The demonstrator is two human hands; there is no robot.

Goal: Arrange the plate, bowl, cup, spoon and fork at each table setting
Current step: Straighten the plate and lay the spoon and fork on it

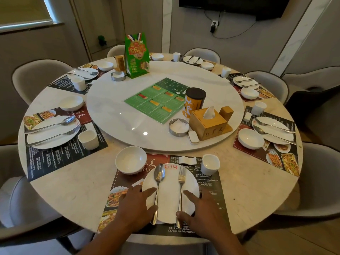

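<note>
On the plate (170, 196) lie spoon (159, 179) and fork (181, 181), side by side; bowl (131, 160) sits up-left of it, cup (210, 165) up-right. Left hand (134, 207) and right hand (202, 212) flank it, fingers spread on its rim (gripping nothing). Nudge evenly from both sides so the cutlery lies parallel.

At the near edge of the table (73, 190) the plate (170, 199) lies on a placemat (211, 183). On the plate the spoon (157, 192) lies at the left, the fork (181, 194) at the right. Behind it the bowl (131, 160) stands to the left, the cup (210, 164) to the right. A turntable (114, 111) fills the table's middle.
</note>
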